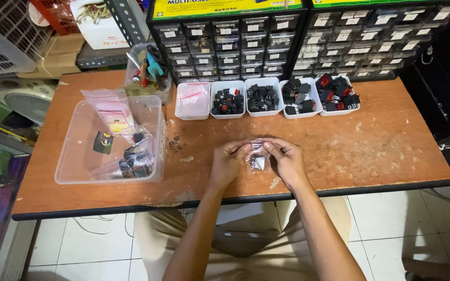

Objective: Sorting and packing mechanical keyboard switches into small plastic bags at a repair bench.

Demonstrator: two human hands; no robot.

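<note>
Both my hands meet over the front middle of the worn wooden table (381, 140). My left hand (228, 160) and my right hand (286, 157) pinch the top of a small clear plastic bag (258, 158) between them. Something small and dark sits inside the bag. Behind my hands stands a row of small white trays: one (192, 100) with clear bags, the others (264, 97) filled with black and red switches.
A large clear plastic box (79, 151) at the left holds bagged parts. A clear tub with tools (148, 73) stands behind it. Black drawer cabinets (228, 44) line the back edge. A white fan (24, 101) and baskets lie off the table's left.
</note>
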